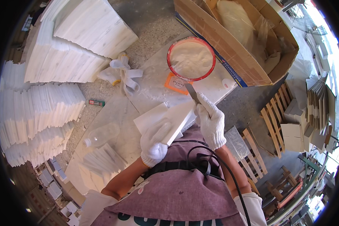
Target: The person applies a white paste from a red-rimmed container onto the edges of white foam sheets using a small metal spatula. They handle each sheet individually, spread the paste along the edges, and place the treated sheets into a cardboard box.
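My left hand [154, 145], in a white knitted glove, is closed around the lower edge of a white stone tile [177, 122] tilted up in front of my waist. In my right hand [211, 122], gloved alike, is a putty knife [192, 92]; its metal blade points away from me, just above the tile's far end. Another flat white tile [148, 117] lies behind the held one. Beyond the blade stands a red-rimmed bucket [169, 56] holding white paste or powder [191, 58]. An orange square packet or card [176, 83] lies against its near side.
Stacks of white tiles [45, 109] line the left side. On the work surface are a clear plastic bottle [101, 135], thin white pieces [105, 162] and white strips [130, 81]. A large cardboard box [229, 49] sits far right, with wooden pallets [275, 116] nearer.
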A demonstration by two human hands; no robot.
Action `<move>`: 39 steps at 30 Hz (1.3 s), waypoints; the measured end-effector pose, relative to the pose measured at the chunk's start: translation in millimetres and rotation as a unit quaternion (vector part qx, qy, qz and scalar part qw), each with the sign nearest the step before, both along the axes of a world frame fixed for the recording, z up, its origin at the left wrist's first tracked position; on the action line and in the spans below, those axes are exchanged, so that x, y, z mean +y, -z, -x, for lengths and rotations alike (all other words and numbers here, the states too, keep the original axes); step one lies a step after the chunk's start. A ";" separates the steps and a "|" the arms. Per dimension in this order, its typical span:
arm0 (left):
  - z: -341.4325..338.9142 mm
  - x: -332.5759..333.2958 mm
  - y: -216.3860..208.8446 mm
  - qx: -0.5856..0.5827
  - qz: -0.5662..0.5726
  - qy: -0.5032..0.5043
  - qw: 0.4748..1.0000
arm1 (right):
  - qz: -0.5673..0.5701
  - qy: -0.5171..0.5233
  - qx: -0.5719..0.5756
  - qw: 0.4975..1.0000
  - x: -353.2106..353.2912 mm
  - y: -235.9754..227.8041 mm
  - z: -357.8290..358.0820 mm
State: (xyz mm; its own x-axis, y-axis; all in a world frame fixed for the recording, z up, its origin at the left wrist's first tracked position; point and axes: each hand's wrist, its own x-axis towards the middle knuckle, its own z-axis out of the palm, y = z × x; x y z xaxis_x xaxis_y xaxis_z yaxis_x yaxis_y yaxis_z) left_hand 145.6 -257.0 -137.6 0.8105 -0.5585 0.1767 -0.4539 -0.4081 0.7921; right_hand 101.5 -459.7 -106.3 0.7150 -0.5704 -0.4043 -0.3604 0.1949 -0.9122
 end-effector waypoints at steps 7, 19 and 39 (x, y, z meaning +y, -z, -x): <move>1.8 2.8 2.4 0.025 0.008 0.009 1.000 | 0.019 -0.017 -0.033 0.999 9.7 1.8 4.8; 3.8 -0.8 -1.7 0.008 -0.013 0.031 0.999 | -0.004 0.017 -0.005 1.000 -5.2 6.7 -6.9; 4.1 -10.5 0.4 -0.011 0.012 -0.027 1.000 | -0.080 0.002 -0.009 0.997 -11.5 9.3 -10.8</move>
